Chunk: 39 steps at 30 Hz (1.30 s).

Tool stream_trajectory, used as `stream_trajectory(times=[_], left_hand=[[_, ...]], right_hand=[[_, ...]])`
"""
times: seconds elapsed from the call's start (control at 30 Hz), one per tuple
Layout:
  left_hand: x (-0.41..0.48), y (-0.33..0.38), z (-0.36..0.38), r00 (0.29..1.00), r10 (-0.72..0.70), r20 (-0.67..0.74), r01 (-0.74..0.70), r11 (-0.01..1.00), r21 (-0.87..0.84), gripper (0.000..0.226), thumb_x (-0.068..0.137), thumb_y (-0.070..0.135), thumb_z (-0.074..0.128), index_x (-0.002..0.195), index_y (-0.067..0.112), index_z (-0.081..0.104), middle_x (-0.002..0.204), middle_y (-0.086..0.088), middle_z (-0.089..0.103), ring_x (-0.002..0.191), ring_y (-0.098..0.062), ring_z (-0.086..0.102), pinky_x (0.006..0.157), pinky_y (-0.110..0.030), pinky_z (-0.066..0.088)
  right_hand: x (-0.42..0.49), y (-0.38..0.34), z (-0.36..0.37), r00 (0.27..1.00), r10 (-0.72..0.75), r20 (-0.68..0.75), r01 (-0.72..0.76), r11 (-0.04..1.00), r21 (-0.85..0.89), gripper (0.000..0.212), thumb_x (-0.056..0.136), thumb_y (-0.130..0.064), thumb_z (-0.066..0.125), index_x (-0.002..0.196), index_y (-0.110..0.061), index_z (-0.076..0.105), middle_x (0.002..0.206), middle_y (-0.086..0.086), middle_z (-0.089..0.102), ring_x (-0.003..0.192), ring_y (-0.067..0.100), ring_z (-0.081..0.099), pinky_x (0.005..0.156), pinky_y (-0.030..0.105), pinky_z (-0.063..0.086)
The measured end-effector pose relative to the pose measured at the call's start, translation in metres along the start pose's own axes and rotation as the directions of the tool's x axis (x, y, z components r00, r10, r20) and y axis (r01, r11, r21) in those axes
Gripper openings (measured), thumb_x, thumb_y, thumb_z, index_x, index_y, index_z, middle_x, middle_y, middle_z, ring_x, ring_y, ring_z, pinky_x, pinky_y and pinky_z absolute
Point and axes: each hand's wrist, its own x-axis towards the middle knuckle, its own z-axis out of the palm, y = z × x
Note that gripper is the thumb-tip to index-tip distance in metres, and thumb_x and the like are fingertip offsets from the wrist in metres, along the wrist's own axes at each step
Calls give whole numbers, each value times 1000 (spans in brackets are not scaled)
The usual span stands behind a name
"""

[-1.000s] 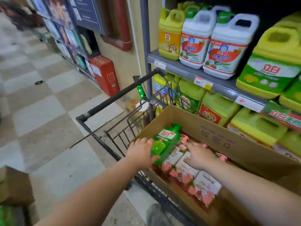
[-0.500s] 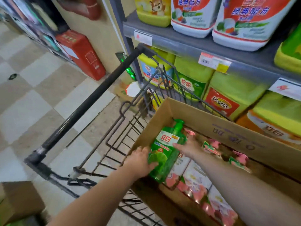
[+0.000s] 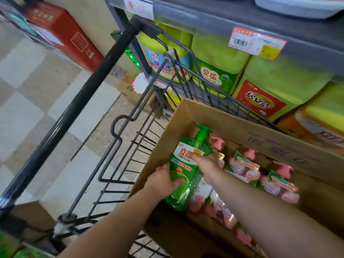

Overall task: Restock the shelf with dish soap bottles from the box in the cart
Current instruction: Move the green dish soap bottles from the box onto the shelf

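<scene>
We hold one green bottle [image 3: 181, 165] of dish soap with both hands, inside the box [image 3: 232, 127] that sits in the cart [image 3: 130, 146]. Our left grip [image 3: 163, 181] wraps the bottle's lower body, fingers curled over the lime picture at the foot of the label. Our right grip [image 3: 206, 162] clasps it higher up. Its thumb lies across the white label, and the other fingers are hidden behind the bottle. The label shows a red 立, and the thumb covers the next character. Smaller green print below it is too blurred to read.

The green pump head points away from both grips toward the box's far wall, which carries faint blue print. Just right of the right grip, pink bottles [image 3: 247, 170] lie packed in rows, with green and red tags we cannot read.

Beyond the grips stands the shelf [image 3: 242, 17], with a price tag [image 3: 255, 42] bearing a barcode. Under it stand a green jug [image 3: 214, 75] marked 贝花 and a yellow jug [image 3: 163, 62] with 强去油 on a blue label.
</scene>
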Motion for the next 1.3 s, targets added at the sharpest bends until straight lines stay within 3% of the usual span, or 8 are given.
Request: stream_trajectory(times=[0.27, 0.4, 0.57, 0.67, 0.83, 1.07, 1.2, 1.3], left_hand=[[7, 1, -16, 998, 36, 61, -27, 990, -139, 81, 81, 50, 63, 142, 10, 28, 137, -14, 47, 125, -28, 47, 104, -38, 39], [-5, 3, -12, 962, 101, 253, -6, 938, -348, 79, 72, 48, 73, 137, 21, 39, 129, -2, 56, 108, -14, 55, 89, -28, 44], [-35, 21, -9, 909, 276, 313, -47, 813, -581, 46, 71, 37, 77, 107, 32, 48, 98, 13, 66, 84, -1, 64, 65, -19, 49], [-60, 29, -11, 911, 356, 207, -190, 810, -555, 44, 74, 34, 76, 109, 25, 51, 100, 6, 67, 85, -5, 67, 67, -19, 52], [-120, 34, -12, 829, 553, 82, -444, 741, -504, 17, 80, 20, 72, 81, 30, 57, 77, 19, 65, 59, 14, 61, 51, -5, 45], [-206, 53, -5, 696, 714, 68, -639, 661, -393, 40, 75, 44, 72, 109, 25, 62, 109, 1, 70, 94, -11, 66, 90, -31, 52], [-254, 71, 14, 595, 799, 86, -745, 589, -313, 19, 76, 46, 70, 88, 36, 59, 96, 18, 67, 76, 6, 57, 74, -4, 42], [-286, 88, 38, 505, 844, 181, -784, 536, -313, 16, 77, 42, 70, 85, 35, 58, 103, 6, 69, 83, -4, 64, 79, -23, 52]], right_hand=[[-21, 4, -33, 989, -148, -16, 147, 985, -87, 74, 61, -42, 85, 121, -14, 51, 117, 7, 62, 105, 26, 62, 95, 42, 50], [-48, 4, -62, 961, -272, 52, 274, 961, -29, 35, 67, -25, 85, 88, -25, 57, 89, -8, 67, 74, -3, 64, 63, 17, 50], [-97, 5, -87, 943, -329, 49, 327, 944, 46, 50, 69, -29, 82, 109, -23, 54, 103, -5, 68, 93, 12, 65, 82, 31, 54], [-133, 11, -96, 918, -395, -30, 396, 912, 105, 35, 70, -25, 81, 91, -30, 54, 80, -17, 69, 72, -2, 66, 61, 17, 52], [-202, 25, -110, 860, -475, -186, 500, 857, 123, 58, 67, -28, 84, 117, -17, 57, 108, 8, 71, 100, 27, 68, 92, 45, 53], [-305, 67, -139, 711, -581, -396, 679, 713, 173, 59, 71, -17, 81, 122, -3, 56, 106, 14, 71, 91, 25, 70, 81, 37, 58], [-355, 105, -164, 660, -536, -527, 712, 670, 211, 56, 74, -16, 79, 123, -3, 55, 111, 16, 69, 98, 28, 69, 90, 44, 55], [-387, 138, -187, 622, -483, -616, 724, 655, 218, 54, 75, -18, 78, 122, -7, 55, 112, 13, 69, 99, 27, 68, 91, 46, 54]])
